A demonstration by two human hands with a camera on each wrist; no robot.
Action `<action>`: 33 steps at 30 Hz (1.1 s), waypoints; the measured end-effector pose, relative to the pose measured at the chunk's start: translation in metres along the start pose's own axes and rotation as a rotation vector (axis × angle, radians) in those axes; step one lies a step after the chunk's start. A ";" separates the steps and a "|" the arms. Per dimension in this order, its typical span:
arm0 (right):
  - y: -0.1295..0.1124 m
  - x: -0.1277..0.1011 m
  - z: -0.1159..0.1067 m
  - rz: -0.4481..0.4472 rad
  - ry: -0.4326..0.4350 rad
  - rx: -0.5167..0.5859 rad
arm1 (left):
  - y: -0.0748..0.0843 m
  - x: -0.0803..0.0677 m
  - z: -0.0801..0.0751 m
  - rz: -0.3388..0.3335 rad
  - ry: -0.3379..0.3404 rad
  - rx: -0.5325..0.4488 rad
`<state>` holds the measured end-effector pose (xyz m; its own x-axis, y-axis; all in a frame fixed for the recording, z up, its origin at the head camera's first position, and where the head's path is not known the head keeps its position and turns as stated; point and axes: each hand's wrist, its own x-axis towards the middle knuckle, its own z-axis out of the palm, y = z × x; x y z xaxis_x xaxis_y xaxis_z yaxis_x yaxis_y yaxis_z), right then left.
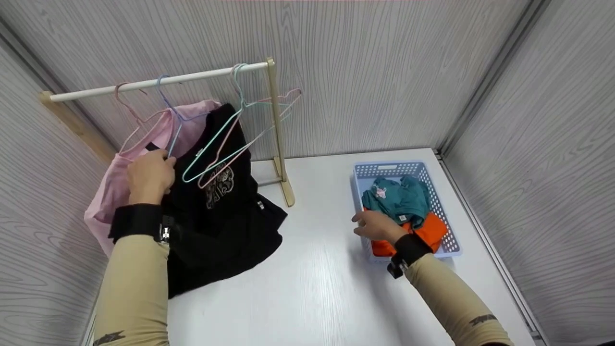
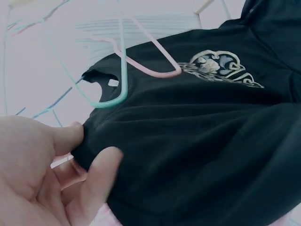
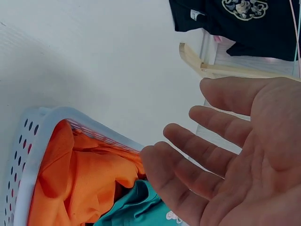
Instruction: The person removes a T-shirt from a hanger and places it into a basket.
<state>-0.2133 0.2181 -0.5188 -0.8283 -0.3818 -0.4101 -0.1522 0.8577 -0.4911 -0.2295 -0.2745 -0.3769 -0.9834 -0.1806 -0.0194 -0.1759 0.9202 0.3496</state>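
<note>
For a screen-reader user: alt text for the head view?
Left hand grips a black shirt hanging on a rail; right hand hovers open at a basket of teal and orange clothes.

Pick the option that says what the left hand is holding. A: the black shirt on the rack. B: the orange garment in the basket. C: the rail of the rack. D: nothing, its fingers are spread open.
A: the left hand pinches a fold of the black shirt between thumb and fingers, while the right hand hovers open at the basket.
</note>
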 end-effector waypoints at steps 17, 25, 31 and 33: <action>0.015 -0.009 -0.001 0.005 -0.053 0.009 | -0.014 -0.029 -0.041 0.040 0.221 0.063; 0.014 -0.012 0.000 -0.041 -0.098 0.027 | -0.061 -0.049 -0.028 0.074 0.201 0.060; 0.016 -0.017 0.002 -0.081 -0.110 0.047 | -0.100 -0.068 -0.021 0.030 0.066 0.080; 0.017 -0.019 0.003 -0.088 -0.116 0.049 | -0.112 -0.074 -0.017 0.026 0.020 0.083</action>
<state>-0.1987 0.2389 -0.5216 -0.7448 -0.4946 -0.4479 -0.1929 0.8022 -0.5651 -0.1361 -0.3706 -0.3986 -0.9867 -0.1623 0.0081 -0.1540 0.9502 0.2711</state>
